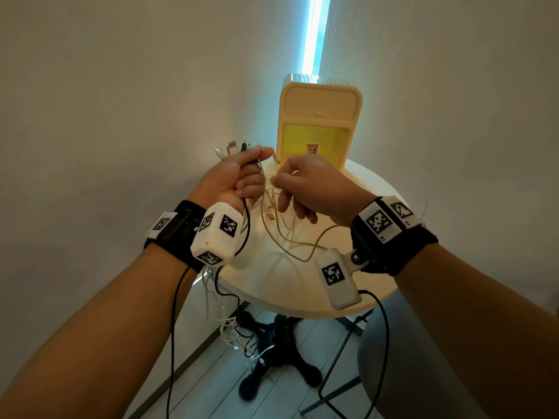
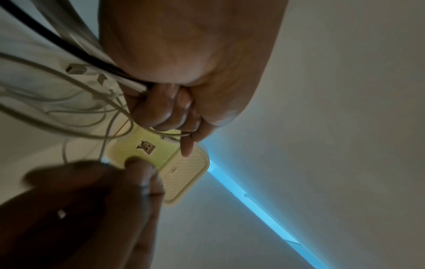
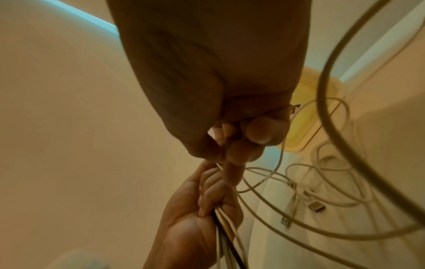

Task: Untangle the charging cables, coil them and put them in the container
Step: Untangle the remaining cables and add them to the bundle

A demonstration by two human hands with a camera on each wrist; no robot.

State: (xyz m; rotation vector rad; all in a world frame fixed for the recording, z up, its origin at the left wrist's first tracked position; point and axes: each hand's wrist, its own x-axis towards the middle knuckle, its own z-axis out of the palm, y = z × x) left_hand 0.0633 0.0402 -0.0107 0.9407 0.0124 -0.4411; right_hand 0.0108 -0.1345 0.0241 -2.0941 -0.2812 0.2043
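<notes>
While the left hand [image 1: 234,179] keeps its fingers curled round a bundle of charging cables [image 1: 284,234], several plug ends [image 1: 232,146] stick up above its fist, and the rest of the bundle, pale strands with one black one, hangs below the wrist past the edge of the round table [image 1: 290,285] toward the floor. In the left wrist view the curled fingers [image 2: 161,111] clamp the strands against the palm. Loose loops of pale cable sag between the two hands and lie on the tabletop, with a USB plug [image 3: 285,221] resting there. To the right, the right hand [image 1: 305,186] pinches a single pale strand between thumb and forefinger just beside the left fist, its other fingers loosely bent. Behind both hands, at the far side of the table, stands the cream container [image 1: 320,122] with a yellow lower compartment, upright and apart from the cables.
</notes>
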